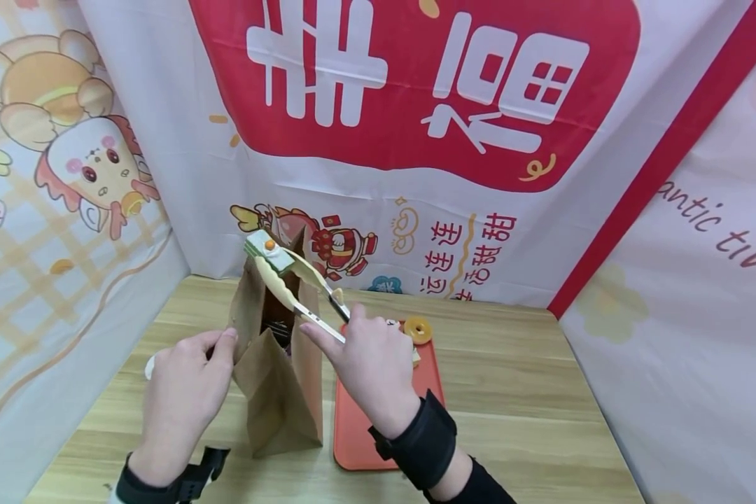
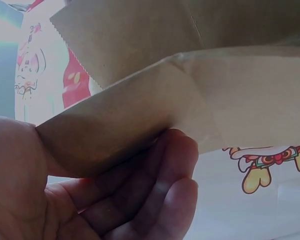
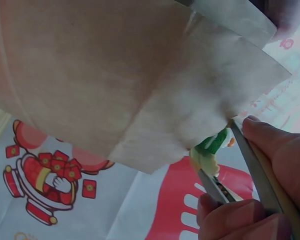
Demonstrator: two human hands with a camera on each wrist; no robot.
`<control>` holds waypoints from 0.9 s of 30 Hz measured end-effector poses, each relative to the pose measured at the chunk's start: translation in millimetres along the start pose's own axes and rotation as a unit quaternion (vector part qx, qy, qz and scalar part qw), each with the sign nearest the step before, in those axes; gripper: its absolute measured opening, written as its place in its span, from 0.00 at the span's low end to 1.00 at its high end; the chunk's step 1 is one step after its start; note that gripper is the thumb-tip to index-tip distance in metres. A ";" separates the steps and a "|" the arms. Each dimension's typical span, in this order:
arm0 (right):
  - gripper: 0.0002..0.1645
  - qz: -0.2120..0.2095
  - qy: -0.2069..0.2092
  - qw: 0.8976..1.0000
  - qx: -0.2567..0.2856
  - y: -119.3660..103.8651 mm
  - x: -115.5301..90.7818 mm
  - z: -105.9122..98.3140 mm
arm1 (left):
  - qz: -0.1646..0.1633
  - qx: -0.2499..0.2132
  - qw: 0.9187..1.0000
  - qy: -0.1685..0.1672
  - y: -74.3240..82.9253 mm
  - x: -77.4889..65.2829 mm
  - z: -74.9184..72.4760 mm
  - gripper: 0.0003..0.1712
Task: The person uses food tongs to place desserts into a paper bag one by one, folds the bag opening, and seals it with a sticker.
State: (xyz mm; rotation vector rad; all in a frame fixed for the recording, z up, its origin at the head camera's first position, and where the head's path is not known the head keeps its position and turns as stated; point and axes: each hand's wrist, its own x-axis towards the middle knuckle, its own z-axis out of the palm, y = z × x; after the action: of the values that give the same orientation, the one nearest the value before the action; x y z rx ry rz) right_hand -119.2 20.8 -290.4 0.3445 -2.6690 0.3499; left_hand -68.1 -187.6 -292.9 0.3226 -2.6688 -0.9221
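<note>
A brown paper bag (image 1: pixel 277 420) stands upright on the table with its top open. My left hand (image 1: pixel 185 385) pinches the bag's left rim between thumb and fingers; in the left wrist view the bag's paper (image 2: pixel 130 110) folds over those fingers. Metal tongs with cream-coloured tips (image 1: pixel 318 325) are gripped in my right hand (image 1: pixel 378 371), which is at the bag's right side. Between the tong tips, over the far part of the bag's mouth, sits a green and white cake slice (image 1: pixel 271 252) with an orange ball on top. Something dark with stripes lies inside the bag.
To the right of the bag lies a red tray (image 1: pixel 362 448), partly hidden under my right hand and wrist. A ring-shaped doughnut (image 1: pixel 418 330) is at its far end, with other small pieces by it. Printed cloth walls (image 1: pixel 183 175) enclose the wooden table (image 1: pixel 510 392).
</note>
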 end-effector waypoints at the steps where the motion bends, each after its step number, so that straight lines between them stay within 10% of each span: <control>1: 0.44 0.004 0.001 1.000 -0.009 0.0 -0.5 -1.3 | -0.002 0.000 1.000 0.000 -0.4 0.1 -0.4 0.26; 16: 0.42 0.030 -0.001 0.997 0.072 20.4 -10.9 -9.1 | -0.007 -0.001 1.000 -0.013 -0.2 -0.2 1.3 0.26; 27: 0.45 0.206 -0.087 0.965 0.137 117.1 -37.5 51.1 | 0.006 -0.009 1.000 -0.006 1.6 2.9 5.8 0.25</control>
State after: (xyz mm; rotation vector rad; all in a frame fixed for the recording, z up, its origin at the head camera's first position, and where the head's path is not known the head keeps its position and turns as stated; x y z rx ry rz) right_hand -139.7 122.5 -374.0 -0.1150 -2.8571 0.8578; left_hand -73.0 -184.0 -295.6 0.2987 -2.6687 -0.9464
